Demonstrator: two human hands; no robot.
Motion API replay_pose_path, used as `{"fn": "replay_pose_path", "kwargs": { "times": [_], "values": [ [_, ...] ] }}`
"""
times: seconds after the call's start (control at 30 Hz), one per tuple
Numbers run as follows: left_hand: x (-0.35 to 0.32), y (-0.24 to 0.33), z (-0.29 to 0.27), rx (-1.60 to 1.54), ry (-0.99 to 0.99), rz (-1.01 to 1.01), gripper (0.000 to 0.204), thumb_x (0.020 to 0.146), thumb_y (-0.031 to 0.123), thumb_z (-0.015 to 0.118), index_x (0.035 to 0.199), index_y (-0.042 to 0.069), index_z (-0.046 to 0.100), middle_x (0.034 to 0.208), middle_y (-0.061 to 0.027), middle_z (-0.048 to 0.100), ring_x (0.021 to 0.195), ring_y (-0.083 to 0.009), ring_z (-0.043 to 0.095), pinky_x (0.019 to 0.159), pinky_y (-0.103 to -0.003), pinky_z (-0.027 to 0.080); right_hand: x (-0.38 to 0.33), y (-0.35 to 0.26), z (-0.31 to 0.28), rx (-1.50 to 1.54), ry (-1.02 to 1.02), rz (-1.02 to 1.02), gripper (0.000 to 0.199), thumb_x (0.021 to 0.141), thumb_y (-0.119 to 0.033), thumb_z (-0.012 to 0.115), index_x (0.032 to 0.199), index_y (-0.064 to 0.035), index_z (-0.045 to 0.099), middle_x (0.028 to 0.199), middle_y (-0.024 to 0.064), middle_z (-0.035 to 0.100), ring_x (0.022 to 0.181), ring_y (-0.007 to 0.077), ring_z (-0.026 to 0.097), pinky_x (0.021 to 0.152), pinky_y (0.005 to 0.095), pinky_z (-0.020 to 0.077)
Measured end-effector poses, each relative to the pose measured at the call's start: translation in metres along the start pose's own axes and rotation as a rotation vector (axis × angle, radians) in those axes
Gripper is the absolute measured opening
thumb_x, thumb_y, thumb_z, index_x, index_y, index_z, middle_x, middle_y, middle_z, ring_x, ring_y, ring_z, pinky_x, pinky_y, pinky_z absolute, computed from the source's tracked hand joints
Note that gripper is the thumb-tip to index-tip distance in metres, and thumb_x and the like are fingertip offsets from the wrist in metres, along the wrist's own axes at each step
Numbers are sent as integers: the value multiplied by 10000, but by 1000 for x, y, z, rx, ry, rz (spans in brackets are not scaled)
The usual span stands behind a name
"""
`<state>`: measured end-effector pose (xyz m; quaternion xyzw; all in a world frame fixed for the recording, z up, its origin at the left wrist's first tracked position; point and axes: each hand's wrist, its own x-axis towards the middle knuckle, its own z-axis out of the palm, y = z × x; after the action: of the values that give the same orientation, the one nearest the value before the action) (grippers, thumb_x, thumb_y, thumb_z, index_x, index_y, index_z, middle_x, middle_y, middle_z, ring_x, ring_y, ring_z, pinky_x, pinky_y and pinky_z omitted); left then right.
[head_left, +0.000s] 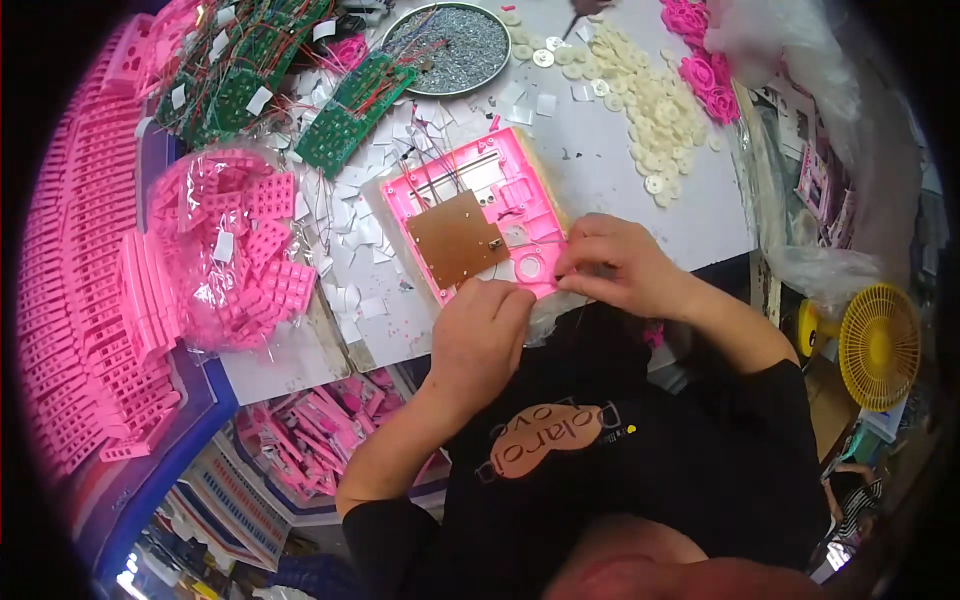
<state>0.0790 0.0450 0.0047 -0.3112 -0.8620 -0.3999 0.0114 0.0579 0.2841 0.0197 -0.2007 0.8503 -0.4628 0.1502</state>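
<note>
A pink plastic casing (540, 215) lies open-side up on the table, tilted a little. Inside it sits a brown circuit board (455, 240), with thin wires rising from the casing's far side. My left hand (482, 335) is closed at the near edge of the board and casing; its fingertips are partly hidden. At the casing's right edge my right hand (622, 265) is pinched closed. A thin strand, perhaps a wire, runs from the board toward its fingertips. What lies between the fingers of either hand is too small to make out.
Green circuit boards (355, 112) with wires lie at the back left. A round tray (503, 75) of small metal pieces stands behind the casing, with cream discs (655, 125) to its right. A bag of pink keypads (235, 235) sits left, and a yellow fan (880, 346) stands right.
</note>
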Motion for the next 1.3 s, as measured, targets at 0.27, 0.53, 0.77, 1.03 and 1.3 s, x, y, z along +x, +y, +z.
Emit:
{"fn": "replay_pose_path", "kwargs": {
  "times": [0.27, 0.53, 0.77, 1.03, 1.3],
  "values": [
    [0, -1, 3, 29, 28, 3, 164, 767, 35, 654, 928, 59, 640, 861, -91, 592, 801, -296, 586, 684, -409, 495, 23, -34, -15, -512, -344, -168, 119, 793, -114, 674, 879, -49, 625, 825, 113, 632, 853, 302, 650, 692, 434, 532],
    [-2, -7, 4, 99, -44, 56, 247, 749, 61, 642, 993, 99, 646, 794, -68, 516, 753, -264, 560, 630, -397, 462, 22, -13, -21, -521, -355, -241, 112, 742, -103, 672, 847, -101, 635, 840, 34, 630, 874, 256, 639, 643, 389, 556],
    [-5, -11, 2, 80, -110, 113, 409, 752, 74, 624, 1154, 126, 674, 789, -50, 491, 741, -237, 550, 615, -384, 429, 10, -20, -6, -589, -185, -321, 151, 721, -108, 701, 848, -118, 621, 831, -2, 602, 829, 213, 616, 568, 355, 530],
    [1, -11, 0, 103, -185, 148, 377, 791, 103, 639, 1157, 173, 701, 765, -45, 525, 671, -232, 565, 553, -380, 440, -12, 2, 6, -571, 69, -419, 310, 711, -92, 709, 1016, -76, 658, 783, -2, 590, 691, 195, 583, 474, 330, 468],
    [9, -3, -4, 195, -286, 197, 436, 785, 129, 634, 1221, 139, 648, 839, -52, 519, 724, -221, 567, 595, -370, 452, -30, -17, -4, -683, -272, -193, 393, 793, -151, 662, 1167, -32, 656, 675, 67, 599, 645, 256, 618, 472, 389, 480]
  ]
}}
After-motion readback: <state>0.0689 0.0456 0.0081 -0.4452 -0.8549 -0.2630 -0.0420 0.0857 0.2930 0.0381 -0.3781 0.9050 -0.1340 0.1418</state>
